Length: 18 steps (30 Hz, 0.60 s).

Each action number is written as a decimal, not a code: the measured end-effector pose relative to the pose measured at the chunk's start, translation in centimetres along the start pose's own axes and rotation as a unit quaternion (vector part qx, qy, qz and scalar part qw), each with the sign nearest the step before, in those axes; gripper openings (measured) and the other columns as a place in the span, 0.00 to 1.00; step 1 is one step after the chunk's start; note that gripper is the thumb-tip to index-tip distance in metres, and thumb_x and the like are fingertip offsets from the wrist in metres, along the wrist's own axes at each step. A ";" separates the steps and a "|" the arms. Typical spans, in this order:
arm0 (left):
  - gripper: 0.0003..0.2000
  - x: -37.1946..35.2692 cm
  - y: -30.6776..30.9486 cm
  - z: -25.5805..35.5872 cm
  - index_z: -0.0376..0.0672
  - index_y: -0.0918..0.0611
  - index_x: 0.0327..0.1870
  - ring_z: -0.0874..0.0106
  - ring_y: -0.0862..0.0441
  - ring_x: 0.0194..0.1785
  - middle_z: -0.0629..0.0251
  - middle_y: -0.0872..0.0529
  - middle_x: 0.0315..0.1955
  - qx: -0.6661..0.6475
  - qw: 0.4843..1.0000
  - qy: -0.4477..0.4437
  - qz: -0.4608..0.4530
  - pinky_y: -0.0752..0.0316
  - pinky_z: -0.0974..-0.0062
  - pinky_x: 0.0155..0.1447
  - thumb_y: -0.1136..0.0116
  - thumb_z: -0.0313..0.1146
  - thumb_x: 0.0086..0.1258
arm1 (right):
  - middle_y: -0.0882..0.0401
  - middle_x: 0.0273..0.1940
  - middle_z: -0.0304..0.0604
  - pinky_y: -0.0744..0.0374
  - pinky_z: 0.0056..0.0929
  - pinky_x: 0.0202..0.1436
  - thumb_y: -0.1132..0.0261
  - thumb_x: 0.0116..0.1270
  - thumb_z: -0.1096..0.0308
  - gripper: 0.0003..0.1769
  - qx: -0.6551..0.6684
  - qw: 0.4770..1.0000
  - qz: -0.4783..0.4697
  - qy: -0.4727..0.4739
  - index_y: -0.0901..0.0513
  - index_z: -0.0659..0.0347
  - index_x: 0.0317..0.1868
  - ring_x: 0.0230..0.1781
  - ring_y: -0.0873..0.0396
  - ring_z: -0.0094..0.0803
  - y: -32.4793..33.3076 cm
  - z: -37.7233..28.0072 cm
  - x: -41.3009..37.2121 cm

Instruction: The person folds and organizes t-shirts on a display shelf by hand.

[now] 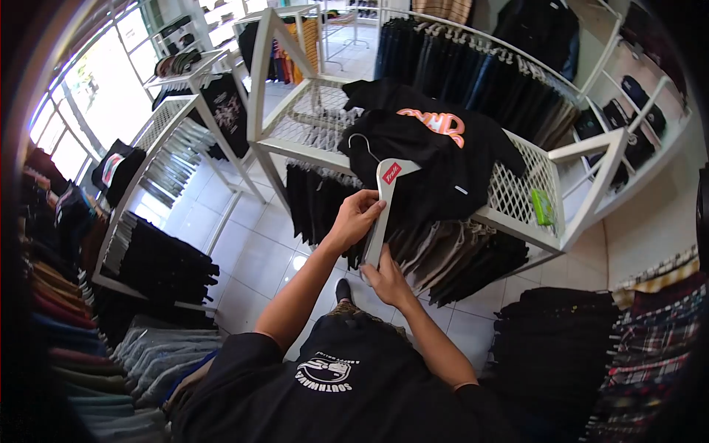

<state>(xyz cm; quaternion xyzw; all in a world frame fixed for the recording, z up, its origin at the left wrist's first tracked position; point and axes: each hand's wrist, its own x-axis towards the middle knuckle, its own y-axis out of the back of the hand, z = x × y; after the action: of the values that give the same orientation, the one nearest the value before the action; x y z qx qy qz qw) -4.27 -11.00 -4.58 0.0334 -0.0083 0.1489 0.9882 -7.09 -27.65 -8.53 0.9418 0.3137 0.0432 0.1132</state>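
Note:
A pale clothes hanger (384,196) with a metal hook and a red label is in front of me, one arm of it pointing down toward me. My left hand (358,215) is closed on it partway along, thumb and fingers at its edge. Lower down, my right hand (386,279) grips the end nearest my body. Just beyond lies a black T-shirt (450,177) with an orange and white print, spread over a white mesh-topped rack (517,193). The hanger's hook overlaps the shirt in this view.
A green packet (543,207) sits on the mesh at the right. Dark garments (317,199) hang beneath the rack. Clothing rails surround me, with plaid shirts (653,332) at the right and grey garments (159,351) at the left. White tiled floor (251,255) shows between the racks.

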 end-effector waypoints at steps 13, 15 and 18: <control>0.27 -7.1 17.8 -2.0 0.43 0.19 0.40 0.49 0.20 0.30 0.53 0.18 0.21 0.343 0.888 0.018 0.306 0.28 0.56 0.46 0.53 0.62 0.82 | 0.25 0.59 0.47 0.14 0.28 0.39 0.43 0.83 0.47 0.36 0.339 0.933 0.115 -0.045 0.42 0.57 0.79 0.47 0.16 0.31 -1.6 -0.7 10.3; 0.29 -8.4 22.3 -2.8 0.43 0.18 0.34 0.52 0.24 0.26 0.57 0.23 0.16 0.392 0.861 -0.007 0.325 0.31 0.58 0.47 0.51 0.63 0.80 | 0.22 0.59 0.46 0.14 0.27 0.38 0.45 0.83 0.46 0.33 0.329 0.942 0.062 -0.018 0.38 0.57 0.77 0.47 0.16 0.30 -3.6 -3.1 11.9; 0.29 -10.4 28.6 -4.6 0.43 0.17 0.31 0.56 0.29 0.23 0.60 0.26 0.14 0.387 0.843 -0.016 0.374 0.33 0.62 0.48 0.48 0.62 0.79 | 0.12 0.47 0.47 0.18 0.20 0.29 0.50 0.85 0.47 0.29 0.146 0.978 -0.145 -0.018 0.22 0.63 0.67 0.37 0.15 0.26 -8.0 -4.3 14.9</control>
<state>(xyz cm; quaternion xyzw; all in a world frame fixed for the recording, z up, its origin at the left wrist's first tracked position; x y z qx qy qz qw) -22.63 13.53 -7.62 0.4096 0.0220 0.4979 0.7641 -0.50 -11.65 -6.09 0.8932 0.4480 -0.0369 -0.0145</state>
